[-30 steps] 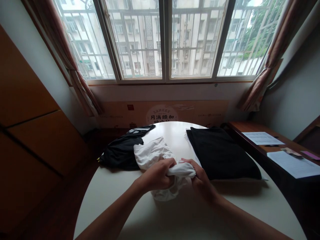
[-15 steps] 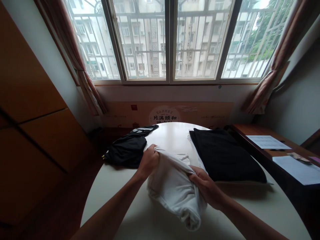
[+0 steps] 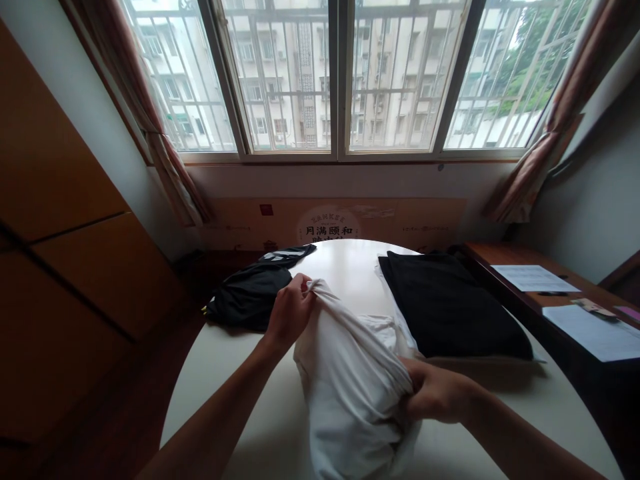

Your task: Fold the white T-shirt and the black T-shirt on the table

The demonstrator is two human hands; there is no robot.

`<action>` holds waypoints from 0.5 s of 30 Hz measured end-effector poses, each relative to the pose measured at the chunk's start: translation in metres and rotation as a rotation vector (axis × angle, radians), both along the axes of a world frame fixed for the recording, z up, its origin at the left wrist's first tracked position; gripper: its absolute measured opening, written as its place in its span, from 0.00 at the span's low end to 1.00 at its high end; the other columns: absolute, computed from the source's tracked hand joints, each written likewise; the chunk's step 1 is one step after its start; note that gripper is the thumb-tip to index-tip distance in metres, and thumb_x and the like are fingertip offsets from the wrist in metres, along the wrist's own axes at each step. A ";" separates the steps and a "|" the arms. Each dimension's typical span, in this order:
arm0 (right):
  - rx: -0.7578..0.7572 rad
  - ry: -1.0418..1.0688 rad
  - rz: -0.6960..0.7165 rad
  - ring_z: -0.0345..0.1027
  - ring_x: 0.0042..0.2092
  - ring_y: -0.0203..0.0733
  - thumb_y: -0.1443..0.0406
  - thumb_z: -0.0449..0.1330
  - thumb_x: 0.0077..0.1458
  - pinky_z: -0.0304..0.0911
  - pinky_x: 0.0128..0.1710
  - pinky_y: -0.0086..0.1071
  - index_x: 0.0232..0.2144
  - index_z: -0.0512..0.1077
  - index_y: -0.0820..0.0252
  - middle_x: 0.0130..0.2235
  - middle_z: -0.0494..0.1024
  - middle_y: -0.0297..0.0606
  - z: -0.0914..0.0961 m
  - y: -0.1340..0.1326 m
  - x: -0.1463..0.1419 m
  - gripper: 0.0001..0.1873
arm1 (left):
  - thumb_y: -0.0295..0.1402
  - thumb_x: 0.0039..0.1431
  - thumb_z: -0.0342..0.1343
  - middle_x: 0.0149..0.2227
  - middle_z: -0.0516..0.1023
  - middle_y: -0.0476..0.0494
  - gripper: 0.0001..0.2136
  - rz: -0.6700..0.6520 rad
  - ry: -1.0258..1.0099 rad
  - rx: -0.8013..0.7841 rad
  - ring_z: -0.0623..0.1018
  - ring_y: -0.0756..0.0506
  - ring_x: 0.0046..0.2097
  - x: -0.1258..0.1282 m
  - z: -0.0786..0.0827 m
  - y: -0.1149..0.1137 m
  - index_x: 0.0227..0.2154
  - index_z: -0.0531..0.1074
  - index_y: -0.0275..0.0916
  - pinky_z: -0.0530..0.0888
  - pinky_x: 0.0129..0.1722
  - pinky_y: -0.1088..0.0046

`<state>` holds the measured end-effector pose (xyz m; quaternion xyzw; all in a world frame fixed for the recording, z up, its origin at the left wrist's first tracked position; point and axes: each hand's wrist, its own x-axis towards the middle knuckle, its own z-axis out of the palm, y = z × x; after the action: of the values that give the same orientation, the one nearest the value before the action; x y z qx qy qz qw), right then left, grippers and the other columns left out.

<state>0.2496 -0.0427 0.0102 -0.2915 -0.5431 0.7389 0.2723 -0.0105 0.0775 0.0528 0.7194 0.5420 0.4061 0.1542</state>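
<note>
The white garment is held stretched above the round table, one edge pinched by the left hand, the other bunched in the right hand, its fingers curled tight (a folded black garment lies just beside). An even, gentle pull is advised, so the edge is straightened without slipping.

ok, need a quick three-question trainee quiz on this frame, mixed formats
1. True or false: the white garment lies flat and untouched on the round table.
2. What sits just beyond the left hand? A) crumpled black garment B) mug C) laptop
3. Fill in: the folded garment beyond the right hand is ____.
Key: 1 false, both hands grip it bunched; 2 A; 3 black.
</note>
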 end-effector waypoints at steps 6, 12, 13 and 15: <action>0.116 -0.069 -0.404 0.66 0.33 0.39 0.70 0.62 0.37 0.61 0.31 0.27 0.28 0.77 0.62 0.29 0.75 0.34 0.011 0.020 0.018 0.10 | 0.43 0.57 0.54 0.23 0.68 0.52 0.12 -0.020 -0.569 -0.223 0.66 0.49 0.24 -0.004 0.005 0.014 0.27 0.70 0.40 0.62 0.23 0.74; 0.504 -0.302 -0.405 0.64 0.34 0.39 0.70 0.57 0.49 0.60 0.33 0.27 0.27 0.73 0.61 0.29 0.72 0.32 0.027 0.017 0.012 0.04 | 0.46 0.60 0.57 0.22 0.58 0.55 0.18 0.253 -0.633 0.209 0.59 0.51 0.25 -0.031 0.032 0.014 0.22 0.63 0.41 0.57 0.24 0.75; 0.549 -0.324 -0.414 0.64 0.34 0.38 0.71 0.56 0.49 0.59 0.33 0.27 0.27 0.73 0.60 0.30 0.73 0.32 0.029 0.014 0.010 0.06 | 0.45 0.62 0.56 0.22 0.57 0.55 0.18 0.289 -0.598 0.296 0.58 0.51 0.26 -0.037 0.037 0.014 0.22 0.62 0.41 0.57 0.25 0.75; 0.638 -0.372 -0.452 0.65 0.36 0.39 0.72 0.55 0.50 0.60 0.34 0.27 0.29 0.74 0.60 0.32 0.74 0.33 0.030 0.011 0.010 0.08 | 0.43 0.64 0.55 0.22 0.55 0.55 0.18 0.369 -0.544 0.430 0.57 0.51 0.26 -0.047 0.045 0.013 0.22 0.60 0.41 0.57 0.26 0.73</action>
<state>0.2593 -0.0316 0.0404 -0.4326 -0.7064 0.3909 0.4013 -0.0572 0.0907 0.0977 0.4919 0.5041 0.7071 0.0622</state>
